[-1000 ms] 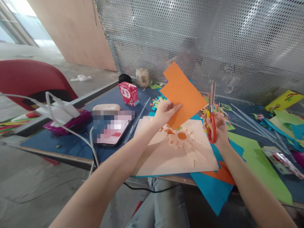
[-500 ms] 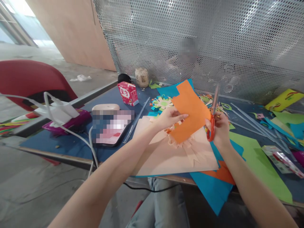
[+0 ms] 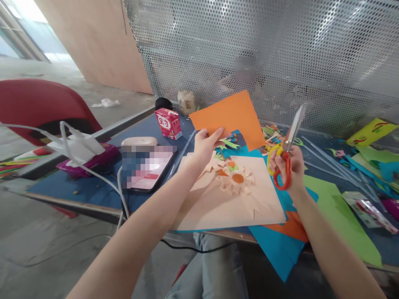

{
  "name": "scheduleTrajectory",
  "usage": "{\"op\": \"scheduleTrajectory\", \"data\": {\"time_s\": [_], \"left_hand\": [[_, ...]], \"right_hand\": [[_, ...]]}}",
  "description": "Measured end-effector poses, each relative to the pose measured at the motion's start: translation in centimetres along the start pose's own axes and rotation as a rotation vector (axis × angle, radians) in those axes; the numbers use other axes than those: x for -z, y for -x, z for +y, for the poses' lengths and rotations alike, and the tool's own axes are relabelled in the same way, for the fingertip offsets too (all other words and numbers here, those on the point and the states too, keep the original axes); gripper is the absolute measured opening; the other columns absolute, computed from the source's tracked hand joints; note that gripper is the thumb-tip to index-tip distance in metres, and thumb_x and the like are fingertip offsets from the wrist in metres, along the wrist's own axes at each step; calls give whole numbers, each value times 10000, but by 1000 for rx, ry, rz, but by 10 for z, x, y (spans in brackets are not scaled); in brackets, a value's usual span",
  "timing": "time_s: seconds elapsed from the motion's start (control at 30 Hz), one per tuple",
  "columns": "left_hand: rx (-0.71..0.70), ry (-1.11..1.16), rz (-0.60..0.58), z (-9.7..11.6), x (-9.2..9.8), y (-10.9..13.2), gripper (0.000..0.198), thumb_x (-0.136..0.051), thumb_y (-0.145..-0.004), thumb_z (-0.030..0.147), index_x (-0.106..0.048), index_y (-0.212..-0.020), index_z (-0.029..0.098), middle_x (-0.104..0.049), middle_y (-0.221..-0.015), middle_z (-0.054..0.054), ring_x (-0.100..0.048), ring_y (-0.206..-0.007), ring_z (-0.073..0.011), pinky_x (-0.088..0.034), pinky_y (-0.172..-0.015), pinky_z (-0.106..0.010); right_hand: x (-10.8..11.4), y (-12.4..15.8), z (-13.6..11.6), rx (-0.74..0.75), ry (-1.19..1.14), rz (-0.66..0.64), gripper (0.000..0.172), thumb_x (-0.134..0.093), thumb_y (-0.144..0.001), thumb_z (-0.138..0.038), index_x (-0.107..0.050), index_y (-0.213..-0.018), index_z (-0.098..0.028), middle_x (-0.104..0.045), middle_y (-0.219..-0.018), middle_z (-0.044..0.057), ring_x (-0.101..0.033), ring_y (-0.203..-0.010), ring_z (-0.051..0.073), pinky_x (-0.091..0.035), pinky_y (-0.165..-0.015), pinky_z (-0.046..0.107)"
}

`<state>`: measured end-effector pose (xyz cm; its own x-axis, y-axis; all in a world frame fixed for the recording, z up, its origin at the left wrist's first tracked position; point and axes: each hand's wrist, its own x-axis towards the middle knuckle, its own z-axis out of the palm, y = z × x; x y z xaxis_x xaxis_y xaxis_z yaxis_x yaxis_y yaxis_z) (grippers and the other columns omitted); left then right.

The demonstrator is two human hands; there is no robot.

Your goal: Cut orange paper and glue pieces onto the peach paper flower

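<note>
My left hand (image 3: 207, 143) pinches the lower edge of an orange sheet of paper (image 3: 232, 116), held up above the table. On the right, my right hand (image 3: 289, 164) is closed around scissors (image 3: 286, 145) with one red and one yellow handle loop. Their blades point up and away from me, apart from the orange sheet. Beneath my hands lies a pale peach sheet (image 3: 202, 207). On it rests a fringed peach paper flower (image 3: 238, 178) with an orange centre. Green and blue paper pieces (image 3: 229, 145) show partly behind the orange sheet.
A phone (image 3: 149, 170), a pale oval case (image 3: 139, 142) and a red box (image 3: 168, 123) stand left. Blue paper (image 3: 280, 253) hangs over the front edge beside a green sheet (image 3: 339, 220). Clear strips (image 3: 339, 166) and paper scraps lie right. Perforated metal panel (image 3: 199, 41) rises behind.
The orange sheet has been turned and lifted up and back, uncovering the peach flower. My right hand has moved slightly right with the scissors, away from the sheet.
</note>
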<state>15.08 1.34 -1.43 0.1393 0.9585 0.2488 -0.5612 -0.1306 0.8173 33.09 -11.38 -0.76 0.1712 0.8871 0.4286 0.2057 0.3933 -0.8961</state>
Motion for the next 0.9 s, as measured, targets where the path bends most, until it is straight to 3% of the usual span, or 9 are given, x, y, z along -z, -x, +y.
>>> {"op": "scheduleTrajectory", "data": {"time_s": [0.1,0.17,0.37,0.5,0.77,0.9], "left_hand": [[-12,34,39,2,-1,1,298,-728,-565,267,-585,-788,131,-672,-859,-70,-671,-648,-161,-451,-428,-169],[-25,47,34,3,-3,3,288,-728,-566,268,-579,-774,135,-669,-867,-71,-672,-646,-167,-439,-413,-172],[-36,72,22,3,-8,7,277,-731,-552,264,-568,-739,141,-668,-848,-59,-669,-625,-170,-417,-389,-177],[-1,43,-12,-1,-8,9,286,-717,-585,281,-574,-793,147,-676,-872,-64,-674,-673,-173,-431,-411,-169],[-13,-32,24,1,-8,11,267,-682,-628,292,-566,-821,148,-669,-936,-80,-676,-742,-178,-456,-438,-173],[-8,-37,-58,3,-10,15,260,-689,-627,285,-592,-825,146,-681,-868,-62,-666,-673,-151,-466,-438,-178]], "right_hand": [[-5,9,-7,-110,-90,-252,315,-566,-750,-479,-392,-851,-237,-517,-730,-29,-430,-442,56,-350,-370,208],[-10,13,-8,-247,-53,-337,306,-554,-762,-477,-396,-836,-226,-500,-675,-44,-418,-418,49,-331,-350,192],[-18,13,-5,-434,46,-254,360,-597,-711,-502,-382,-796,-227,-460,-576,-78,-398,-372,42,-317,-319,167],[-19,11,-7,-455,36,-180,355,-595,-711,-497,-390,-801,-221,-488,-598,-72,-425,-381,40,-336,-328,160],[-16,9,-2,-487,90,-207,361,-641,-675,-444,-368,-774,-228,-479,-549,-100,-397,-338,40,-309,-286,146],[-14,9,0,-492,57,-201,337,-622,-695,-443,-381,-787,-227,-480,-563,-99,-413,-354,40,-332,-311,152]]}}
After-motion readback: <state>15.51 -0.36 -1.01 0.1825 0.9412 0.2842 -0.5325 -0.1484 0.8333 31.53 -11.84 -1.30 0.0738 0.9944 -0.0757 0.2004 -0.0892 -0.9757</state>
